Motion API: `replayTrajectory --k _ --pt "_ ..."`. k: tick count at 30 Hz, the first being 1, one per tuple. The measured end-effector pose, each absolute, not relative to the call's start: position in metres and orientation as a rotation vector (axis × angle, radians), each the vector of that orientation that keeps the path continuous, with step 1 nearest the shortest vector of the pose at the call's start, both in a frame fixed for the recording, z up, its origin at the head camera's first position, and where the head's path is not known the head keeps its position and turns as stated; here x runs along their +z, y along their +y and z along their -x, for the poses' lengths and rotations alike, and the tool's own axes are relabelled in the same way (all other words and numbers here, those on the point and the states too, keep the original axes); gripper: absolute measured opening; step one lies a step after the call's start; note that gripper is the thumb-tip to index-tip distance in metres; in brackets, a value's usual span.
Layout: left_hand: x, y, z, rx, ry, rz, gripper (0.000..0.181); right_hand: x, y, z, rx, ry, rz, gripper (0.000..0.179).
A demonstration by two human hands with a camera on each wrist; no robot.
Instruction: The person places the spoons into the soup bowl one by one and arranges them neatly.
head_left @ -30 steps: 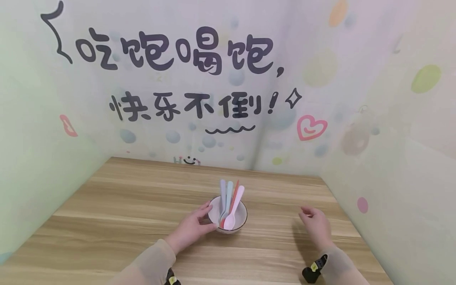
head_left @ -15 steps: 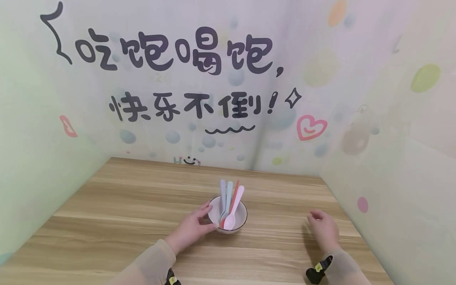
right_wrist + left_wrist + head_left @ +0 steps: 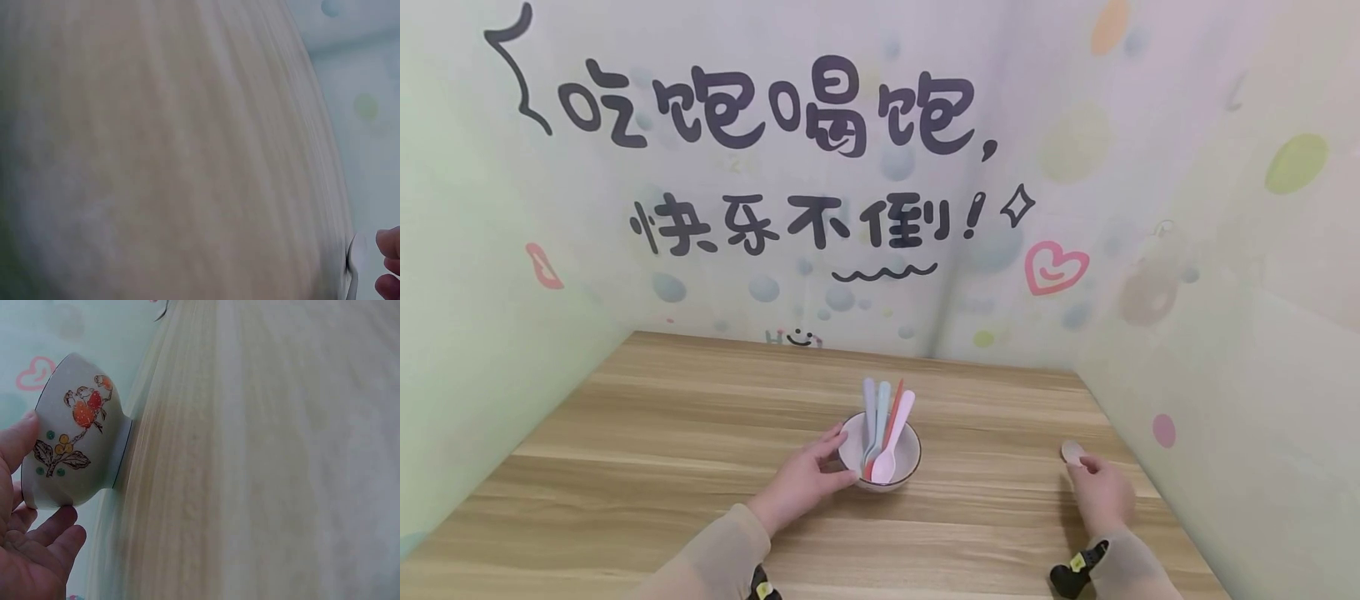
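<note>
A white bowl (image 3: 912, 454) with a dark rim stands on the wooden table. Painted fruit and leaves decorate the outside of the bowl (image 3: 69, 425) in the left wrist view. My left hand (image 3: 805, 475) grips its left side, thumb at the near rim and fingers round the far side. Inside lean a pink spoon (image 3: 885, 464), a lilac handle (image 3: 869, 404), a light blue handle (image 3: 883, 400) and a thin red one (image 3: 893, 412). At the right, a pale spoon (image 3: 357, 251) lies on the table. My right hand (image 3: 1101, 492) hovers over its handle, loosely curled fingers apart from it.
The wooden table (image 3: 662, 433) ends at a back wall (image 3: 737, 300) with large dark lettering. A side wall (image 3: 1225, 400) rises along the right edge, close to the right hand. Another wall (image 3: 490, 333) borders the left edge.
My right hand has moved rightward, and the head of the pale spoon now shows beyond its fingers. The left hand and the bowl have stayed in place.
</note>
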State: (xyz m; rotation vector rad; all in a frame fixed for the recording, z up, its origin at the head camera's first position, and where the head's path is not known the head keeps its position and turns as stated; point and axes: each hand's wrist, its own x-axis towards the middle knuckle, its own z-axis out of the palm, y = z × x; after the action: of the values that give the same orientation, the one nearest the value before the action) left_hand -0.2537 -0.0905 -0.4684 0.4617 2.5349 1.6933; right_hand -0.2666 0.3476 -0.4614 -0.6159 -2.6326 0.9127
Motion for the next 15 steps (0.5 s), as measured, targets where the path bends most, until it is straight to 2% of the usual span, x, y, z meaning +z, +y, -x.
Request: replayTrajectory --k 9,15 --pt "-0.467 -0.090 0.253 1.697 2.528 -0.454 0.074 -0.471 0.358 0.265 0.841 -2.659 0.720 0.048" --pt "-0.468 -0.089 0.253 1.708 2.515 -0.442 0.074 -0.473 0.358 0.263 0.859 -2.675 0.785 0.041"
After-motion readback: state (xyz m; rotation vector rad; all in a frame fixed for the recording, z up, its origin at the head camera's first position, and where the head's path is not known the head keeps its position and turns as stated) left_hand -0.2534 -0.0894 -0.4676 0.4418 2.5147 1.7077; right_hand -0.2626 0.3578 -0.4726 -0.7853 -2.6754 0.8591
